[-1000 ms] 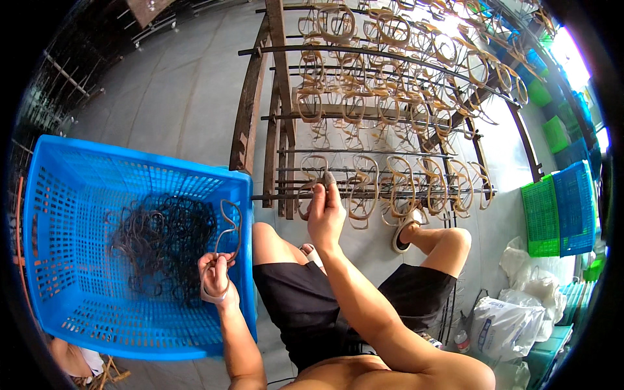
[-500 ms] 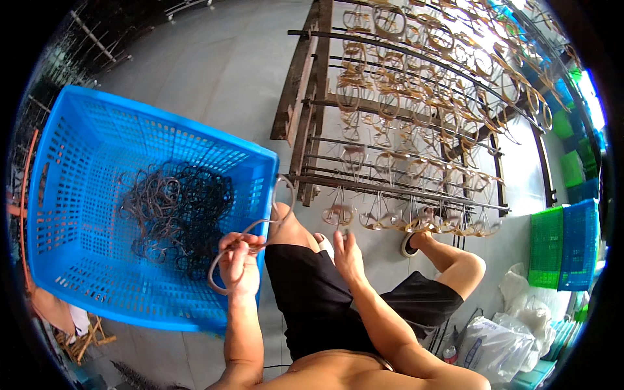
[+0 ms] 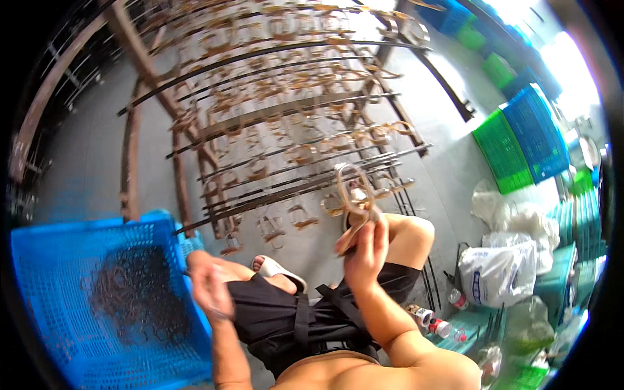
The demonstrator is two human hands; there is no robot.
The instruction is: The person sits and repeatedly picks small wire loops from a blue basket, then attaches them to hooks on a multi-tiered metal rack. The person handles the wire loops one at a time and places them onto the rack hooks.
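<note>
My right hand [image 3: 367, 257] is closed around the lower end of a tan-brown oval loop [image 3: 353, 185], which stands up in front of the rack. The loop's material cannot be made out. My left hand [image 3: 209, 286] is smeared by motion beside the blue basket [image 3: 97, 224]; whether it holds anything is unclear. Inside the basket lies a tangled heap of dark loops [image 3: 140, 292]. Ahead, a rack of dark rods [image 3: 260, 123] bears many similar brownish hanging loops [image 3: 302, 218].
Wooden posts [image 3: 130, 156] support the rack's left side. At right stand a green and blue crate stack [image 3: 520, 140] and a white plastic bag [image 3: 497, 276]. Bottles [image 3: 439, 327] sit by my right elbow. My legs [image 3: 266, 312] are between basket and rack.
The view has swung right. My left hand held curved loops before and is now blurred by the basket, with no loop plainly visible. My right hand now grips a loop.
</note>
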